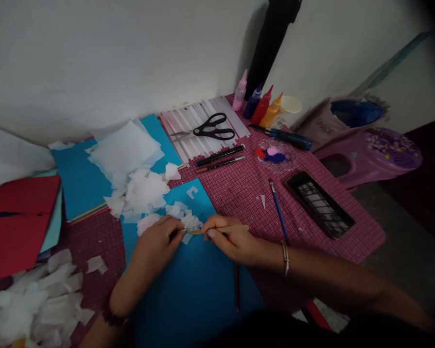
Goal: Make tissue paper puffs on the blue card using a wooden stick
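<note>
My right hand (pixel 232 241) pinches a thin wooden brush (pixel 235 228), its tip pointing left at small white paper bits (pixel 186 220) on a blue card sheet (pixel 195 285). My left hand (pixel 159 241) rests on the blue sheet with fingers curled, pressing on the white bits beside the brush tip. More torn white tissue (pixel 141 191) is heaped just beyond the hands.
Black scissors (pixel 212 128) lie on white paper strips (pixel 203 130). Two pens (pixel 221 157), a blue brush (pixel 279 212), a paint palette (pixel 275 154), several paint bottles (pixel 261 104), a black tray (pixel 319 203), red card (pixel 18 222) at left, a purple stool (pixel 377 154) at right.
</note>
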Demonstrator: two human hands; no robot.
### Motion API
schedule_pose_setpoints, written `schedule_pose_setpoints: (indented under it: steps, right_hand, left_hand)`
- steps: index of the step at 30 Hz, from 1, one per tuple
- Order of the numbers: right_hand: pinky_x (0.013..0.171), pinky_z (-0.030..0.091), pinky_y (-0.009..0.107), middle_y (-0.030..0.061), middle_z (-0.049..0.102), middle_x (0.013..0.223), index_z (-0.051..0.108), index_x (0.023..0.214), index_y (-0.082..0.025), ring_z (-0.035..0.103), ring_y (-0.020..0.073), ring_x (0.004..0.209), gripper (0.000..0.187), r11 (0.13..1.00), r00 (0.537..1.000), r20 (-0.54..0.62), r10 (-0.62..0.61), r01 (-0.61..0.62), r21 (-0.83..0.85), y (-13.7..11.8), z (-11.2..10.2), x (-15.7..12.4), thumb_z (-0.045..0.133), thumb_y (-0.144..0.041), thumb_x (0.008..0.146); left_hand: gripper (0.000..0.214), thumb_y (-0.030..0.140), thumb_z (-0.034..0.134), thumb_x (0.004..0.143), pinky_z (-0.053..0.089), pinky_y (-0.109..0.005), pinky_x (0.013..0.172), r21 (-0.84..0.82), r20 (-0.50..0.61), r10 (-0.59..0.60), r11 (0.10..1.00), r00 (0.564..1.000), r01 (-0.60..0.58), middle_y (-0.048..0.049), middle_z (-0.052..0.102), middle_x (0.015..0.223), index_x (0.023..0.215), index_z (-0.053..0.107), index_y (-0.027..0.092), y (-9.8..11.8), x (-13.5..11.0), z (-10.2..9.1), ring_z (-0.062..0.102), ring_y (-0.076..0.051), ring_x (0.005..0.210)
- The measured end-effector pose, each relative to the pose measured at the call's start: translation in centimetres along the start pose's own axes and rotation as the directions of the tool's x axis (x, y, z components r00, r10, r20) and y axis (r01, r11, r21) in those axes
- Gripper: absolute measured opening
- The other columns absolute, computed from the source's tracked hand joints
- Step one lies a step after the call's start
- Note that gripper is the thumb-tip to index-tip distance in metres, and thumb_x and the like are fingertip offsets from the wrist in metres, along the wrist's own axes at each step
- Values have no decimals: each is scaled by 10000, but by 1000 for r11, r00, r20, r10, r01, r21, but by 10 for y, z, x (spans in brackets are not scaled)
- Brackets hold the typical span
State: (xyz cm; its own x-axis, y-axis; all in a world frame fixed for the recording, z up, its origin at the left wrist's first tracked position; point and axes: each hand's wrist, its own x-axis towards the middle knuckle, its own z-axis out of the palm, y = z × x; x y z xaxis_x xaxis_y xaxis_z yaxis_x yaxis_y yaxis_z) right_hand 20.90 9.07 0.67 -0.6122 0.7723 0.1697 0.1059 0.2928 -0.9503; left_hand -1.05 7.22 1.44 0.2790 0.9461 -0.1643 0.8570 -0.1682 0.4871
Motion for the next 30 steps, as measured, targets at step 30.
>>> schedule_pose_setpoints:
  steps: [30]
  right_hand:
    - [636, 472, 251, 27, 579, 793, 549, 911, -168, 557, 117, 667, 180, 994, 993, -69, 93, -89, 58, 4, 3, 2, 374, -202, 936]
  left_hand:
    - [166, 246, 422, 892, 410, -296, 657, 92, -14, -54, 994, 998, 55, -13, 540, 815, 807, 553, 190, 12, -2, -1, 560, -177, 738]
